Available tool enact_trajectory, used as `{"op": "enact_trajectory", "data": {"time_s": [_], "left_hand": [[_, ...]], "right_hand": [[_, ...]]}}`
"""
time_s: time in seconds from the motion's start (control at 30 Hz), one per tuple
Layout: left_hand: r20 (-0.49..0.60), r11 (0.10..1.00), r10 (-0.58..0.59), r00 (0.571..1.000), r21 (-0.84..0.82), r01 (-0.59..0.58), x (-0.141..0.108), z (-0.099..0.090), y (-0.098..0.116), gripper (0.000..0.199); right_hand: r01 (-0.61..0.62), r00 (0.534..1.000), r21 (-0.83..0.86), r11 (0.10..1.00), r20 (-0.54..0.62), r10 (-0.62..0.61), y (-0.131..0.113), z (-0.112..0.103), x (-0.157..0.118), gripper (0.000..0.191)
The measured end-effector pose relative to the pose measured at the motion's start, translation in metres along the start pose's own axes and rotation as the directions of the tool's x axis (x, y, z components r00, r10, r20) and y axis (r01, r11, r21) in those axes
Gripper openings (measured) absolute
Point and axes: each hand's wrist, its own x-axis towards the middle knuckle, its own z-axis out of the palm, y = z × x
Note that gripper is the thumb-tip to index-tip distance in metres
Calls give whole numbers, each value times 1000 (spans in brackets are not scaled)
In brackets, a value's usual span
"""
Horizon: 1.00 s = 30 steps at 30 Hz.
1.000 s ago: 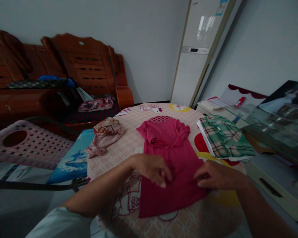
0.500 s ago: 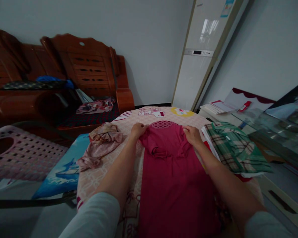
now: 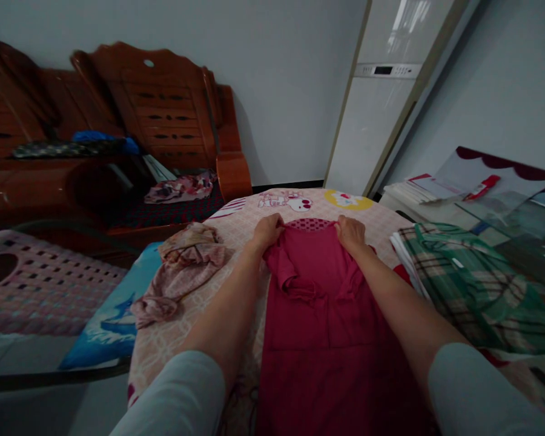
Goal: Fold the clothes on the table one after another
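Note:
A dark pink garment (image 3: 318, 315) lies lengthwise on the round table with the patterned pink cloth (image 3: 249, 212). Its top edge is pinched at the left corner by my left hand (image 3: 269, 231) and at the right corner by my right hand (image 3: 349, 234). Both sleeves are folded inward over the front. Between my hands, a perforated dark pink part (image 3: 309, 224) shows behind the neckline. A crumpled, pale pink patterned cloth (image 3: 186, 266) rests left of my left forearm. Green plaid clothing (image 3: 476, 278) is stacked to the right.
A pink woven basket (image 3: 59, 284) and a blue cushion (image 3: 113, 315) are at the left. Wooden seats (image 3: 163, 115) stand behind them. A tall white appliance (image 3: 372, 121) is at the back, and papers (image 3: 411, 191) lie on a cabinet at the right.
My hands have come closer together at the garment's top edge, still gripping it. The neckline looks straighter and wider open to view. The camera view has shifted slightly.

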Motion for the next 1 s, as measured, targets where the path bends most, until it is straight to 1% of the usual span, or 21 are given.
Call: {"op": "enact_trajectory", "data": {"time_s": [0.07, 0.13, 0.2, 0.23, 0.33, 0.4, 0.43, 0.5, 0.57, 0.63, 0.7, 0.8, 0.83, 0.9, 1.0], "left_hand": [[-23, 999, 6, 1000, 40, -5, -3, 7, 5, 21], [-18, 997, -11, 1000, 73, 13, -4, 13, 6, 20], [-18, 998, -27, 999, 64, 28, -4, 14, 4, 23], [-15, 998, -42, 999, 40, 42, -3, 13, 2, 26], [-25, 994, -91, 995, -68, 90, -3, 2, -8, 33], [-76, 985, -131, 989, -120, 121, -5, -8, -14, 34], [-99, 981, -155, 983, -132, 142, -8, -13, -16, 33], [-100, 972, -216, 971, -120, 204, -15, -19, -19, 32], [-61, 964, -261, 963, -76, 256, -24, -22, -19, 32], [-33, 960, -280, 959, -41, 278, -32, -21, -19, 34], [-24, 954, -297, 955, -40, 296, -40, -19, -19, 35], [3, 948, -309, 951, -83, 308, -48, -19, -23, 25], [30, 942, -311, 950, -121, 312, -50, -20, -25, 21], [113, 909, -312, 943, -252, 331, -52, -20, -28, 16], [230, 790, -295, 927, -488, 372, -52, -20, -33, 16]], "right_hand": [[1, 1000, -23, 1000, 16, -1, -1, 2, 0, 34], [15, 997, -35, 999, 75, -12, 0, 4, -1, 34], [19, 994, -29, 999, 108, -16, 1, 4, -2, 33], [9, 995, -19, 1000, 102, -7, 2, 2, -3, 32], [-19, 1000, 41, 999, 2, 19, 2, -13, -11, 35], [-3, 996, 105, 994, -92, 13, -3, -27, -20, 34], [23, 992, 146, 989, -128, -4, -7, -34, -26, 31], [106, 987, 258, 960, -144, -70, -17, -44, -39, 25], [202, 979, 408, 890, -107, -174, -30, -46, -54, 24], [282, 955, 546, 789, -83, -284, -42, -40, -69, 25], [333, 933, 626, 705, -113, -341, -51, -27, -83, 25], [335, 940, 694, 637, -196, -280, -56, -7, -96, 26], [328, 943, 716, 616, -210, -258, -56, -1, -98, 25], [319, 946, 748, 581, -217, -241, -55, 5, -100, 24], [320, 944, 775, 546, -212, -253, -54, 7, -98, 22]]}}
